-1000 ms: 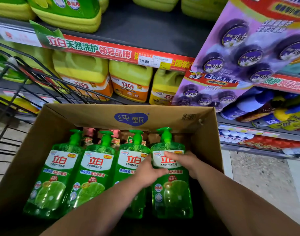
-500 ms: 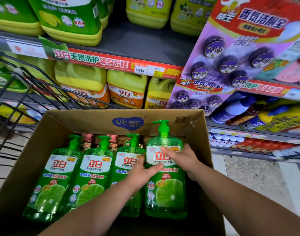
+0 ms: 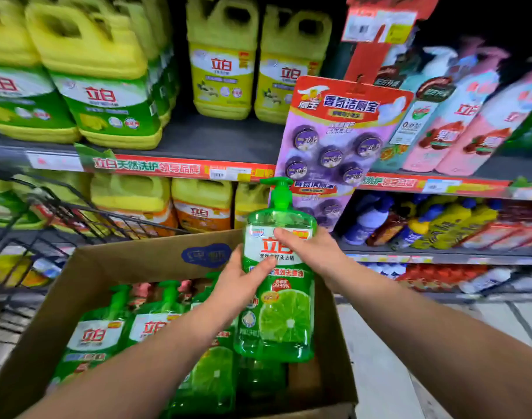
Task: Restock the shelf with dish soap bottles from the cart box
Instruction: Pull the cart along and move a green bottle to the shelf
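A second earlier the green soap bottle (image 3: 278,276) lay flat at the right end of the row in the cardboard box (image 3: 131,261); at this moment it stood upright in the lower middle of the frame, lifted clear of its slot with only its base level with the box's top edge. The left hand (image 3: 239,279) was pressed against the bottle's left side with the thumb across the label, and the right hand (image 3: 311,252) was wrapped over its upper right shoulder, so both hands were closed on the one bottle. The view had also tipped upward, bringing the shelf (image 3: 198,140) with its yellow jugs (image 3: 107,86) into the upper left of the frame. That suggested the pick was done and the carry to the shelf was under way. At least three more green bottles (image 3: 95,343) remained lying in the lower left of the box, so most of the restocking looked undone. Where the bottle should go could not be read: no matching green pump bottles showed on the shelves, and a purple hanging card (image 3: 334,140) covered the middle of the shelving. The fingers behind the bottle were hidden, the slot it left was dark, and the pink pump tops behind the green row were too blurred to identify. The wire cart (image 3: 47,213) at the left edge was cut off.
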